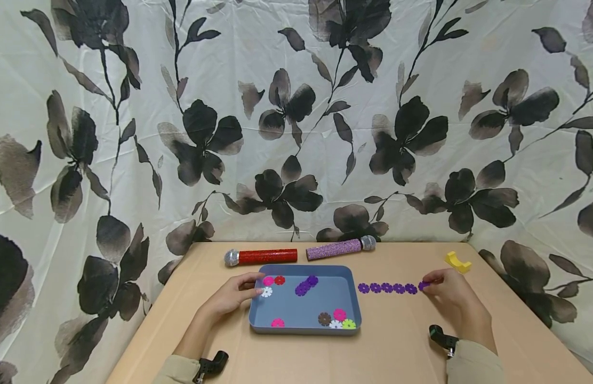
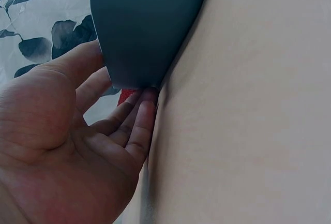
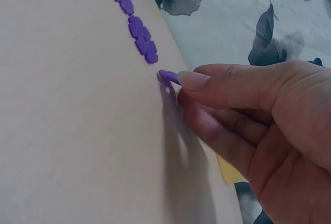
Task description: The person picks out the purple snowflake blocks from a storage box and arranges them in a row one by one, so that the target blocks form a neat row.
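right hand [image 1: 449,288] pinches a purple flower disc [image 3: 168,76] at the row's [image 1: 386,288] end — left hand [image 1: 234,295], fingers relaxed and straight, rests against the blue tray [image 1: 258,320].

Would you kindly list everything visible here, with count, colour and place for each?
Tray: one, blue-grey, centre of the table.
Flower discs in the tray: about nine; pink, red, white, two or three purple, pink, brown, pink, white, green.
Purple discs in a row: five, on the table right of the tray.
Purple disc: one, at the row's right end, pinched.
Toy microphones: red and purple, behind the tray.
Yellow block: one, far right.
Table: tan.
Curtain: white, dark flowers.
Left hand: touching the tray's left edge.
Right hand: pinching the purple disc.
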`<state>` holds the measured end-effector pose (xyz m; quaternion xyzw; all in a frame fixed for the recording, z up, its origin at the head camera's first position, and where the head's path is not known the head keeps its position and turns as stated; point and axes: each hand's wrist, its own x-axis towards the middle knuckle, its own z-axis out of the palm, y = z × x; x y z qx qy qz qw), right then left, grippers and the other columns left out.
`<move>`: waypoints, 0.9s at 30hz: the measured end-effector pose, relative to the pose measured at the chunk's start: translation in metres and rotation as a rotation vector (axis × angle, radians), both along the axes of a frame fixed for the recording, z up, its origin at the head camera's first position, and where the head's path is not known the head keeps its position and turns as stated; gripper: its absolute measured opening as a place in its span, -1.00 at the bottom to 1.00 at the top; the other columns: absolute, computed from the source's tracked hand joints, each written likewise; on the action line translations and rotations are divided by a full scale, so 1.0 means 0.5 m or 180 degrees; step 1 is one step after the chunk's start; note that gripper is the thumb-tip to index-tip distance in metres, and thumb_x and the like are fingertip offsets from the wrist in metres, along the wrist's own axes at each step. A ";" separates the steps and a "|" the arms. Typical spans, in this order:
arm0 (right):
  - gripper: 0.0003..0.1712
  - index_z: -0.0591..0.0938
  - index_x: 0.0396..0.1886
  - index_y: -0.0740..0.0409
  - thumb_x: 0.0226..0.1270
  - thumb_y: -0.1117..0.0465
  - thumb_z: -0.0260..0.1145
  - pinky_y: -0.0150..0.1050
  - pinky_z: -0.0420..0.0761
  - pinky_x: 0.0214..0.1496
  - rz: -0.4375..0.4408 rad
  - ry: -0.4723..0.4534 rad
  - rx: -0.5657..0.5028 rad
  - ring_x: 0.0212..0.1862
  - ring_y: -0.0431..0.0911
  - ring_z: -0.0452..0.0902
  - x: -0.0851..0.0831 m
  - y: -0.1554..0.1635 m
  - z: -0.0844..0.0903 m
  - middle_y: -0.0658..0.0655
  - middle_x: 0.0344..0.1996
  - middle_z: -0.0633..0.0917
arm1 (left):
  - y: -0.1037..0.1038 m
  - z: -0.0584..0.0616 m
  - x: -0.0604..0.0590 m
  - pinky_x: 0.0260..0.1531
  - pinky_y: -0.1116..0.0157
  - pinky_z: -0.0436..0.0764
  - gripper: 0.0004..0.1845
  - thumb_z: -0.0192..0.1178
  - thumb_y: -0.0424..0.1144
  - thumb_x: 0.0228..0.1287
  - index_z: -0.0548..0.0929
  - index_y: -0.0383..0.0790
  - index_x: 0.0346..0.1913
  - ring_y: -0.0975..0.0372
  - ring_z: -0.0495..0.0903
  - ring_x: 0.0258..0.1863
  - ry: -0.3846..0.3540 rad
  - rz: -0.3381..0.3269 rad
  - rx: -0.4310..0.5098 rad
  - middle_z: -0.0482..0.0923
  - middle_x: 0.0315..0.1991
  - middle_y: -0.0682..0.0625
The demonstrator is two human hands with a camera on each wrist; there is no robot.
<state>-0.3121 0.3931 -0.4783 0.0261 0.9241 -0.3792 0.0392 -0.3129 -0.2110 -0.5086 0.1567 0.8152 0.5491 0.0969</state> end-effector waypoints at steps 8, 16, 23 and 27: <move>-0.67 0.72 0.05 0.33 0.30 0.39 0.48 -0.22 0.57 -0.06 -0.0068 -0.0122 -0.0083 -0.07 0.05 0.56 0.001 0.000 -0.007 0.19 -0.14 0.74 | 0.001 0.002 0.003 0.43 -0.09 0.43 -0.42 0.35 -0.12 0.44 0.53 -0.23 0.43 -0.05 0.54 0.34 -0.0012 0.0019 -0.0011 0.55 0.38 -0.19; -0.62 0.69 0.09 0.32 0.31 0.31 0.50 0.06 0.55 0.09 -0.0023 -0.0190 -0.0037 -0.01 0.09 0.55 -0.002 -0.006 -0.002 0.19 -0.10 0.74 | 0.002 0.002 0.004 0.43 -0.10 0.43 -0.42 0.35 -0.10 0.43 0.54 -0.21 0.42 -0.05 0.54 0.34 -0.0036 0.0060 -0.0026 0.54 0.38 -0.19; -0.47 0.62 0.26 0.28 0.44 0.07 0.43 -0.28 0.63 -0.15 0.0033 0.0588 -0.0136 -0.02 0.06 0.52 -0.006 -0.051 0.023 0.27 0.02 0.69 | 0.002 0.002 0.003 0.44 -0.10 0.42 -0.44 0.34 -0.13 0.44 0.54 -0.21 0.42 -0.05 0.53 0.35 -0.0046 0.0058 -0.0006 0.55 0.38 -0.18; -0.52 0.66 0.22 0.23 0.46 0.04 0.42 -0.39 0.60 -0.24 0.0015 0.1003 -0.0141 -0.02 0.05 0.54 -0.019 -0.091 0.042 0.27 0.03 0.71 | 0.002 0.001 0.001 0.45 -0.10 0.40 -0.43 0.35 -0.11 0.43 0.54 -0.21 0.42 -0.06 0.52 0.37 -0.0059 0.0043 0.0012 0.54 0.39 -0.18</move>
